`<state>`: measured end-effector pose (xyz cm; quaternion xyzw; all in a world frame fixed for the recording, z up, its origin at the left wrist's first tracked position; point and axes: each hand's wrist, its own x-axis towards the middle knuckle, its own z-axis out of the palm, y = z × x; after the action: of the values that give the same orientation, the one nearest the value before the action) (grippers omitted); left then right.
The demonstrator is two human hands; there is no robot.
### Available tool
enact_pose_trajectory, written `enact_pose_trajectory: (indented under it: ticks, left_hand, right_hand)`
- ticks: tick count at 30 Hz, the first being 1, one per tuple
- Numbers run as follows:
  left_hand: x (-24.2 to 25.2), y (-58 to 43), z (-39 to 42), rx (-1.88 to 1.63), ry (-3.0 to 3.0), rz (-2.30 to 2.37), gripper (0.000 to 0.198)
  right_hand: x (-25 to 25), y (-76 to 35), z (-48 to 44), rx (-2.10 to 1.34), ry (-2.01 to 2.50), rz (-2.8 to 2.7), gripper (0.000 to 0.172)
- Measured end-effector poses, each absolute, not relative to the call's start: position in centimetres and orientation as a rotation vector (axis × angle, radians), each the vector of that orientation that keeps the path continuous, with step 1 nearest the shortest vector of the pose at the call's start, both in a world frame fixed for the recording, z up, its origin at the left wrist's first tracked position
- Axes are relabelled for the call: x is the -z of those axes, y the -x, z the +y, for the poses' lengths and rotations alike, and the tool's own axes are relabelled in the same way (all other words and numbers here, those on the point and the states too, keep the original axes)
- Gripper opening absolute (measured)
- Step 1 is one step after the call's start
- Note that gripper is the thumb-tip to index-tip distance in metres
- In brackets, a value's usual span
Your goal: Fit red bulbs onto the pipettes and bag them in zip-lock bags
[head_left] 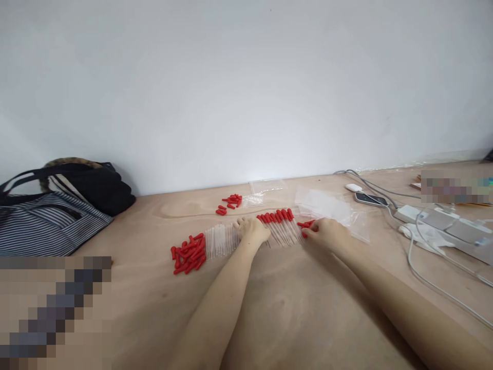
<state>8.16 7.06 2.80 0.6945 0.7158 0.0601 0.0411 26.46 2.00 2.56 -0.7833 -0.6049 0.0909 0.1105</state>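
Note:
My left hand (pixel 252 229) is at the right end of a row of thin clear tubes (pixel 221 240), its fingers curled down; whatever they grip is hidden. To its right lies a fan of clear droppers (pixel 283 231), their tubes fitted with red rubber bulbs (pixel 278 216) at the far ends. My right hand (pixel 329 234) is closed at the fingertips on a red rubber bulb (pixel 304 233), beside a few loose ones (pixel 306 224). A larger heap of loose red bulbs (pixel 189 253) sits left of the tubes.
More red bulbs (pixel 233 200) and clear tubes (pixel 254 199) lie farther back. Clear plastic bags (pixel 323 203) are behind my right hand. A phone (pixel 371 199), cables and a white power strip (pixel 447 226) occupy the right. A striped bag (pixel 50 221) stands left, near the wall.

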Motion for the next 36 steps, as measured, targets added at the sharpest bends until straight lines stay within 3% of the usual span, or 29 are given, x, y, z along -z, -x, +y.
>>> enact_pose_trajectory:
  ticks: [6, 13, 17, 21, 25, 36]
  left_hand:
    - [-3.0, -7.7, 7.2, -0.157, -2.028, 2.152, 0.04]
    - [-5.2, -5.1, 6.0, -0.236, -2.076, 1.821, 0.028]
    - [-5.7, -2.4, 3.2, -0.355, -2.159, 1.541, 0.025]
    - [-4.9, 0.4, 0.6, -0.535, -2.184, 1.258, 0.017]
    - [-4.4, 1.9, -1.1, -0.676, -2.344, 1.261, 0.014]
    - [-2.8, 1.9, -2.2, -0.9, -2.604, 1.244, 0.019]
  right_hand:
    - [-1.9, -25.4, 2.6, -0.286, 2.382, -1.734, 0.039]
    - [-2.2, -26.0, 2.4, -0.398, 2.284, -1.715, 0.034]
    - [-2.2, -25.7, 1.7, -0.44, 1.946, -1.664, 0.028]
    - [-1.7, -23.4, 0.6, -0.953, 1.459, -1.543, 0.02]
    - [-1.5, -20.4, -0.3, -1.325, 1.132, -1.401, 0.026]
    - [-0.3, -17.9, -1.4, -1.403, 0.846, -1.391, 0.024]
